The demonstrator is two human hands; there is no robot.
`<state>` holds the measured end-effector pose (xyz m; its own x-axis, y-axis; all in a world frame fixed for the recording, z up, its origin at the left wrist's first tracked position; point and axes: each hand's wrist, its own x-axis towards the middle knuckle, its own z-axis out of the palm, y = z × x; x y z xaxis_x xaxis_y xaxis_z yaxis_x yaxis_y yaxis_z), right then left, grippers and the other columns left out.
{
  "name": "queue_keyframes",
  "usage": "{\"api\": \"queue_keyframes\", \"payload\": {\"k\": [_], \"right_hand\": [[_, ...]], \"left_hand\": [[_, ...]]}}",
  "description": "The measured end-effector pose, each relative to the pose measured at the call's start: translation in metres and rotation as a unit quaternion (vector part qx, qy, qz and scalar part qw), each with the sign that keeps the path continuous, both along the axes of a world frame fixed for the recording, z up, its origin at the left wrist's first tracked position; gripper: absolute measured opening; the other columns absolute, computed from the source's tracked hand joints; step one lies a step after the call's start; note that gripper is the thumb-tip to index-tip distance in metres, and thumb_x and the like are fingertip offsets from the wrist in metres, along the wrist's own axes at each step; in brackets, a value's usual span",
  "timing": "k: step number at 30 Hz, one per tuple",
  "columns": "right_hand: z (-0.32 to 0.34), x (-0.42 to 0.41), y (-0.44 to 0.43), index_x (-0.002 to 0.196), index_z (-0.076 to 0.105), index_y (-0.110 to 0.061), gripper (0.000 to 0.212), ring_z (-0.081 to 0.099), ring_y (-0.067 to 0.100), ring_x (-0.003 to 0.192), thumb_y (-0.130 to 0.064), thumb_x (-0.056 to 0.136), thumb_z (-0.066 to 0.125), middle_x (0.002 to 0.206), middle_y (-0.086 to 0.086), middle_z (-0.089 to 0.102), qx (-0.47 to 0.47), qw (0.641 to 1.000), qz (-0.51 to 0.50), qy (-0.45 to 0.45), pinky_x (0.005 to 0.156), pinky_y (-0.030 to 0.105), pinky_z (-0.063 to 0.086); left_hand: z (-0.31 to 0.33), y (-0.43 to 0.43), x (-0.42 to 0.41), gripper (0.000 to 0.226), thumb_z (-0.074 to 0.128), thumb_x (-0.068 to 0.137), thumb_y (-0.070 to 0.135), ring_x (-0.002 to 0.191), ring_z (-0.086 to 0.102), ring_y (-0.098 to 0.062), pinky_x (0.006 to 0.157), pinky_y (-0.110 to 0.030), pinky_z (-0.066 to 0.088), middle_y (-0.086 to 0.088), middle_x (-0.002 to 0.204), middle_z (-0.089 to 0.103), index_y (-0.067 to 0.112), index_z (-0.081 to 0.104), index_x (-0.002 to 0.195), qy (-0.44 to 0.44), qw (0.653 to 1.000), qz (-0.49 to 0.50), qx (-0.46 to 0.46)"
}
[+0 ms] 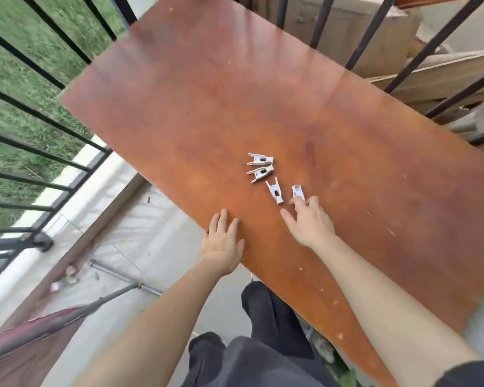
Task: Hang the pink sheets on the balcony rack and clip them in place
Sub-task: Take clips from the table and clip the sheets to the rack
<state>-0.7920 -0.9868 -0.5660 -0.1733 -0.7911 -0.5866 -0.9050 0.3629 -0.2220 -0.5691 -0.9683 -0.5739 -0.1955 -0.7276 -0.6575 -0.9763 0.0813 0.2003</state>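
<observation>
Several white clips lie on the brown wooden table (263, 93): two side by side (260, 160) (260, 173), and one (275, 192) just below them. My right hand (310, 222) pinches a fourth white clip (298, 192) between its fingertips, right at the table surface. My left hand (222, 244) rests flat, fingers apart, on the table's near edge and holds nothing. A pink sheet (25, 356) hangs over a grey rack bar (67, 317) at the lower left.
Black balcony railing (39, 157) runs along the left, with grass beyond it. More black bars and stacked wooden planks (444, 76) stand behind the table. A metal rod (123, 277) lies on the pale floor. My dark trousers (263, 344) show below.
</observation>
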Motion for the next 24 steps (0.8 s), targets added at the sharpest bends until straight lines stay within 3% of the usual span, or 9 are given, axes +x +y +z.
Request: {"api": "queue_keyframes", "payload": {"k": [3, 5, 8, 11, 17, 24], "right_hand": [[-0.003, 0.001, -0.003, 0.118, 0.052, -0.020, 0.021, 0.059, 0.037, 0.103, -0.028, 0.099, 0.048, 0.115, 0.012, 0.044, -0.010, 1.000, -0.009, 0.001, 0.088, 0.043, 0.048], [-0.001, 0.000, -0.003, 0.112, 0.053, -0.018, 0.016, 0.061, 0.040, 0.095, -0.015, 0.099, 0.045, 0.110, 0.013, 0.045, -0.023, 0.999, -0.032, -0.003, 0.082, 0.043, 0.048], [0.011, 0.002, -0.003, 0.102, 0.049, -0.018, 0.007, 0.060, 0.037, 0.088, -0.022, 0.097, 0.051, 0.102, 0.009, 0.047, -0.059, 0.997, -0.052, -0.005, 0.073, 0.038, 0.045], [0.030, 0.022, -0.011, 0.094, 0.043, -0.019, 0.012, 0.059, 0.037, 0.089, -0.026, 0.097, 0.052, 0.094, 0.007, 0.049, -0.111, 0.993, -0.030, -0.030, 0.071, 0.037, 0.040], [0.082, 0.125, -0.045, 0.098, 0.046, -0.019, 0.005, 0.058, 0.036, 0.104, -0.020, 0.096, 0.050, 0.107, 0.013, 0.062, -0.177, 0.971, 0.039, -0.154, 0.080, 0.039, 0.040], [0.167, 0.322, -0.027, 0.126, 0.042, -0.017, 0.043, 0.066, 0.033, 0.101, -0.029, 0.092, 0.065, 0.111, 0.008, 0.070, -0.246, 0.900, 0.188, -0.307, 0.084, 0.043, 0.051]], "left_hand": [[0.002, -0.007, 0.007, 0.055, 0.031, 0.102, 0.044, 0.150, -0.002, -0.027, 0.121, -0.047, 0.011, -0.002, 0.164, -0.004, 0.026, 0.021, 0.153, 0.015, 1.000, -0.002, 0.020], [0.006, -0.012, 0.011, 0.053, 0.034, 0.101, 0.043, 0.149, 0.003, -0.027, 0.120, -0.046, 0.015, -0.004, 0.164, 0.001, 0.022, 0.029, 0.150, 0.023, 0.999, 0.007, 0.042], [0.021, -0.017, 0.021, 0.050, 0.039, 0.100, 0.041, 0.144, 0.019, -0.027, 0.116, -0.042, 0.024, -0.007, 0.158, 0.022, 0.015, 0.040, 0.143, 0.040, 0.997, 0.056, 0.044], [0.048, -0.013, 0.046, 0.045, 0.040, 0.099, 0.039, 0.136, 0.030, -0.023, 0.109, -0.038, 0.031, -0.002, 0.150, 0.034, 0.017, 0.043, 0.139, 0.052, 0.993, 0.110, -0.003], [0.111, 0.008, 0.150, 0.045, 0.041, 0.099, 0.040, 0.138, 0.031, -0.023, 0.110, -0.040, 0.031, 0.001, 0.152, 0.030, 0.020, 0.042, 0.139, 0.028, 0.968, 0.216, -0.123], [0.195, 0.087, 0.312, 0.049, 0.051, 0.094, 0.034, 0.127, 0.043, -0.027, 0.103, -0.041, 0.040, -0.005, 0.137, 0.044, 0.014, 0.044, 0.138, -0.018, 0.888, 0.316, -0.332]]}}
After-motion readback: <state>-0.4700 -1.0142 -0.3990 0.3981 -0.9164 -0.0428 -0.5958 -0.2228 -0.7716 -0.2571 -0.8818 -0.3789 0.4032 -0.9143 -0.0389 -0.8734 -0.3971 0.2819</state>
